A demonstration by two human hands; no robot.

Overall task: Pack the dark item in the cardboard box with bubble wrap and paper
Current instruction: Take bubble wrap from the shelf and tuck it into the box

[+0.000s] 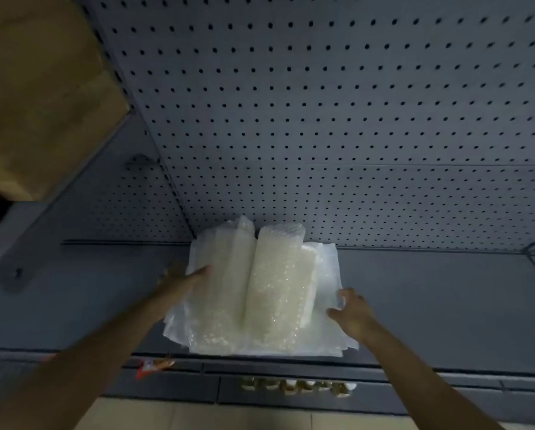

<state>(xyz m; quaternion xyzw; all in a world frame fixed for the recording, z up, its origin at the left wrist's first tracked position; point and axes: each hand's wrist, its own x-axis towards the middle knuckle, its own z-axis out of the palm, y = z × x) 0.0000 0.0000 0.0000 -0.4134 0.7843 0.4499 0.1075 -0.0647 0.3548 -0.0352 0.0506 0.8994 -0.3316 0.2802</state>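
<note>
A folded stack of bubble wrap lies on white sheets of paper or plastic on a grey metal shelf. My left hand presses against the left side of the bubble wrap, fingers extended. At the right edge of the white sheets my right hand curls its fingers around them. A cardboard box stands at the upper left, blurred. The dark item is not visible.
A grey pegboard back wall rises behind the shelf. Below the shelf's front edge hang an orange-red packet and a row of small gold-coloured items. A shelf bracket sits at the left.
</note>
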